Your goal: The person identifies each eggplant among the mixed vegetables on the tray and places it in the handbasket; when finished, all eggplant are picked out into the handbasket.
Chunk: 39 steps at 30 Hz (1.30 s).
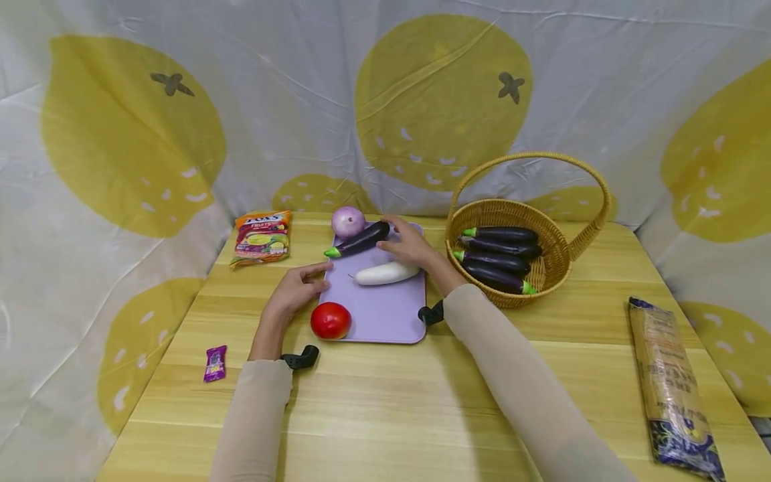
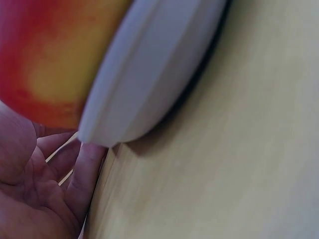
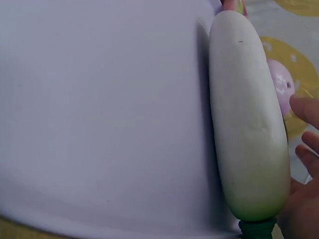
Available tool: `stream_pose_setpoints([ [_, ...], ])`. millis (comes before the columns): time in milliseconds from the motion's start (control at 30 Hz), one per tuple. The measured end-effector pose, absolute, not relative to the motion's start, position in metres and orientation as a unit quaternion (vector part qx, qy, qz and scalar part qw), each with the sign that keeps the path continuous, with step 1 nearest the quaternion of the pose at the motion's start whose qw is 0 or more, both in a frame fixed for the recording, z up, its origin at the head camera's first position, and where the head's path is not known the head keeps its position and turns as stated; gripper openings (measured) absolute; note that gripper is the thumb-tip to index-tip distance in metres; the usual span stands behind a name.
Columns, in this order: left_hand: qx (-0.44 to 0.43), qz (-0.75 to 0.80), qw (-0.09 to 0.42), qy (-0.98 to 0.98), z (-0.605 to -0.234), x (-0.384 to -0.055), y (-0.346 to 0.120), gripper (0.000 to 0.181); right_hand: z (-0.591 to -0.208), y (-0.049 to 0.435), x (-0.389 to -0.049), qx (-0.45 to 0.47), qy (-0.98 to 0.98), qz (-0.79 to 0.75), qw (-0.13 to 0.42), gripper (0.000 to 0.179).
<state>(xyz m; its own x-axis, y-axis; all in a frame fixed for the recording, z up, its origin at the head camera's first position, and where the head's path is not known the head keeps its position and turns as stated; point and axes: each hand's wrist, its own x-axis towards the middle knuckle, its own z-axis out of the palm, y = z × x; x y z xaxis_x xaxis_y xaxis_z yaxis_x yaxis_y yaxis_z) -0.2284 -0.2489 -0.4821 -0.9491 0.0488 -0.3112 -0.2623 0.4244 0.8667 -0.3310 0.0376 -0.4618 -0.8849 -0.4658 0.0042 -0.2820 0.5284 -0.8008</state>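
Wooden table [image 1: 421, 402], lemon-print cloth [image 1: 181, 100] behind; both hands' grips relaxed, holding nothing.

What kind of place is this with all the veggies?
Probably a pretend kitchen set up for filming: a wooden table with a purple cutting board, a basket of eggplants, and a lemon-print cloth hung behind.

Board [image 1: 385, 314] mid-table; tomato [image 1: 330, 320] on front-left corner; onion [image 1: 348, 221] behind; basket [image 1: 545, 268] right; snack bag [image 1: 262, 237] left.

sleeves: long, beige, snug | wrists: black camera mounts | hands: bare
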Motion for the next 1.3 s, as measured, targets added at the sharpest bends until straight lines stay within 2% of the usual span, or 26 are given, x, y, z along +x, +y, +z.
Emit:
stream_pose_setpoints([
  [333, -0.064, 0.538, 0.153, 0.826, -0.482, -0.230, -0.247, 0.049, -0.460, 0.034, -0.333, -0.213, 0.871, -0.424, 0.123, 0.076],
  [533, -0.072, 0.541, 0.153, 0.824, -0.482, -0.230, -0.248, 0.048, -0.461, 0.031, -0.332, -0.211, 0.884, -0.408, 0.088, 0.065],
  [700, -0.079, 0.545, 0.156, 0.820, -0.479, -0.231, -0.249, 0.048, -0.462, 0.028, -0.332, -0.218, 0.900, -0.370, 0.079, 0.061],
  [967, -0.071, 0.545, 0.157, 0.821, -0.478, -0.231, -0.249, 0.049, -0.463, 0.024, -0.332, -0.205, 0.904, -0.364, 0.087, 0.048],
  [1300, -0.076, 0.543, 0.153, 0.822, -0.482, -0.230, -0.250, 0.048, -0.462, 0.025, -0.329, -0.236, 0.911, -0.321, 0.104, 0.047],
])
